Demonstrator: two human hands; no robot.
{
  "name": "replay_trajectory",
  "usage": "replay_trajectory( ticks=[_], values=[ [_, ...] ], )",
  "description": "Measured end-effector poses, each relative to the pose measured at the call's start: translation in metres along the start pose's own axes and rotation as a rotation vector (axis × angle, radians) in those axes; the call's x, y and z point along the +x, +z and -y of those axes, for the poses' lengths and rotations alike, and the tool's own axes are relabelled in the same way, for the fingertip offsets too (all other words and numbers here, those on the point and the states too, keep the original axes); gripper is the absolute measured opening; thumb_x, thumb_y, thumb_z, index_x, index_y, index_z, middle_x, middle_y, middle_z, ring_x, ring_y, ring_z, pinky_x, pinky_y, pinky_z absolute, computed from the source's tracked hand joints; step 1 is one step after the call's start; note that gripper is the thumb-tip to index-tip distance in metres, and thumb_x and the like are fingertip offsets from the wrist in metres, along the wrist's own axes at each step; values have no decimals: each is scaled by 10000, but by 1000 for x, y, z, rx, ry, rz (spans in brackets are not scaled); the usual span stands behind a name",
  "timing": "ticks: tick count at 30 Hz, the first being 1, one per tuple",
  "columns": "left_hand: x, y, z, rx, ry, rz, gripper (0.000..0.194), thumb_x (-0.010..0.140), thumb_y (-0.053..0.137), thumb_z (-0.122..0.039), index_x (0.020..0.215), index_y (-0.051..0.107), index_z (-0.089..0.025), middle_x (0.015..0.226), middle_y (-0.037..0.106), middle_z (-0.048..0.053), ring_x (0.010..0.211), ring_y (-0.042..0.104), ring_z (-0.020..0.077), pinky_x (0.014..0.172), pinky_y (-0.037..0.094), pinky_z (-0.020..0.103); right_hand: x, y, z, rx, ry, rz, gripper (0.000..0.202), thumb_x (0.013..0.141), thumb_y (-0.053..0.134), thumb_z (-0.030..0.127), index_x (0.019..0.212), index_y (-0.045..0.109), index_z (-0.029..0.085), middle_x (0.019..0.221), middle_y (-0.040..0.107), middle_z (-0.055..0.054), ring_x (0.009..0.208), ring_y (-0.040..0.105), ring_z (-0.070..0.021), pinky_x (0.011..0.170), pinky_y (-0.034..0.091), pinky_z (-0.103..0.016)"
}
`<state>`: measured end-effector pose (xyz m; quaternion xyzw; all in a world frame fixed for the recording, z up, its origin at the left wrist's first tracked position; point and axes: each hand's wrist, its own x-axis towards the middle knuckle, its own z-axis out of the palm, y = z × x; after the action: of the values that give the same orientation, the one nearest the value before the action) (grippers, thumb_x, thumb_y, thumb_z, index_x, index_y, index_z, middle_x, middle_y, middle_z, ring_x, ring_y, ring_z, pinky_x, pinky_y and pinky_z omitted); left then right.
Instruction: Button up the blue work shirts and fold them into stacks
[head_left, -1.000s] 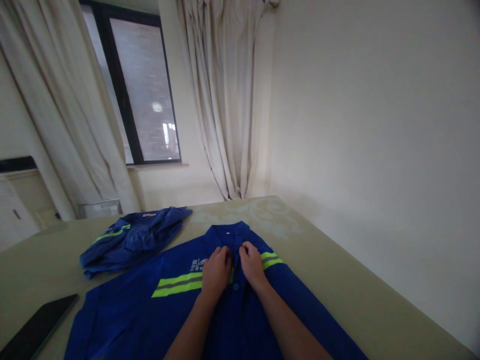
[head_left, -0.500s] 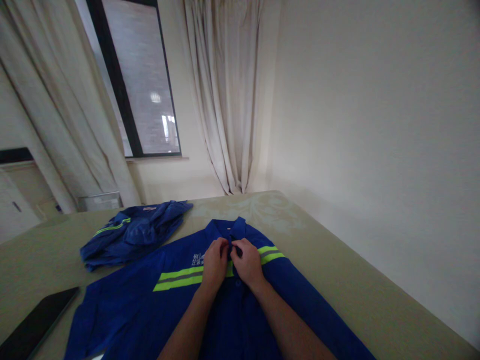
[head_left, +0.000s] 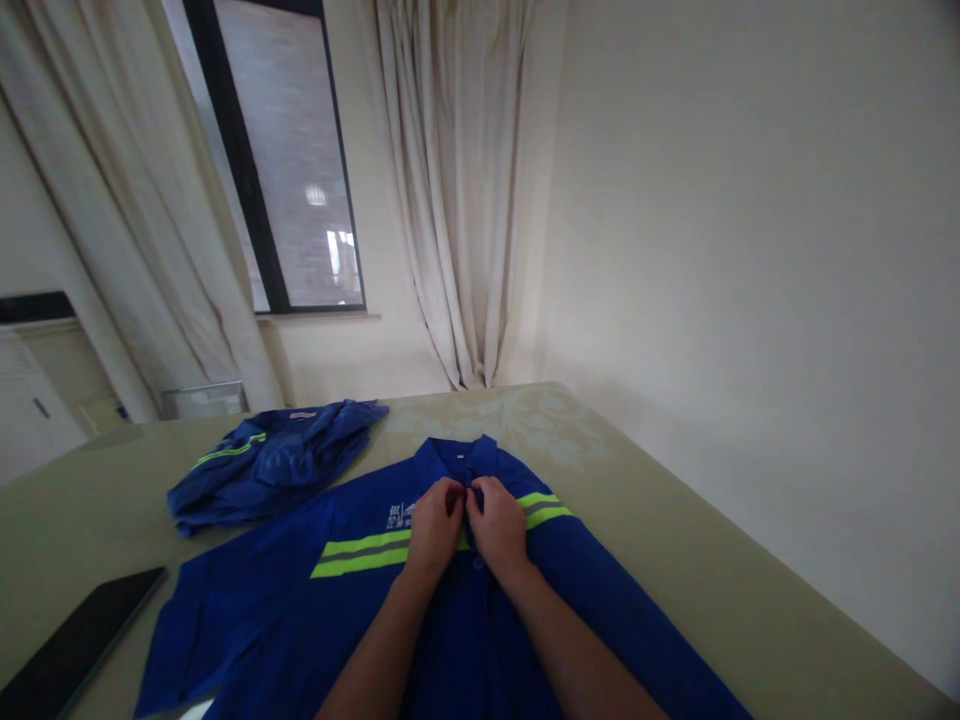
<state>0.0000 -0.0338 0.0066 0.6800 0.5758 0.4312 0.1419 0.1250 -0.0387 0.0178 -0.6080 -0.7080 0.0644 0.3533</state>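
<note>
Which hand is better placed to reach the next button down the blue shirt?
Probably the right hand: the button shows just beside its wrist. The left hand sits farther across, beside the logo. Both hands' fingers are at the shirt front.

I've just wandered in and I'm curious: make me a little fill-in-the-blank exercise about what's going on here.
1. The left hand and right hand are both at the front of the ____ shirt.
2. White lettering shows beside the ____ hand.
3. Between the yellow-green stripes runs a ____ band.

Missing words: blue; left; grey.
</note>
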Motion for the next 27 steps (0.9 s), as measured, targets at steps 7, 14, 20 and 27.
replay_trajectory(
  ticks=[7,14,20,27],
  values=[
    [-4,-1,-4,38,18,0,137,886,547,-114,897,636,-218,886,684,29,831,644,197,772,456,300,-2,0,5,-67,12,-9,165,970,533,198,1030,685,221,1028,708,-35,843,684,-194,695,422,-273],
    [-3,0,-1,21,-13,-28,116,879,558,-129,882,631,-219,864,698,32,822,656,210,767,457,317,2,1,-3,154,-95,14,221,951,515,172,945,732,214,915,735,-41,839,680,-189,761,444,-261],
    [-2,0,3,-95,-33,-49,101,876,546,-172,892,620,-239,835,733,14,810,708,209,760,501,319,3,4,-5,245,-64,-1,215,898,549,142,968,728,237,1001,694,-40,850,668,-183,776,476,-264],
    [2,1,12,-286,-29,-29,202,876,594,-361,1014,630,-219,852,764,27,786,744,205,731,572,310,4,4,-6,252,-33,-26,177,836,573,95,850,685,230,956,646,-30,836,645,-194,762,480,-291]
  ],
)
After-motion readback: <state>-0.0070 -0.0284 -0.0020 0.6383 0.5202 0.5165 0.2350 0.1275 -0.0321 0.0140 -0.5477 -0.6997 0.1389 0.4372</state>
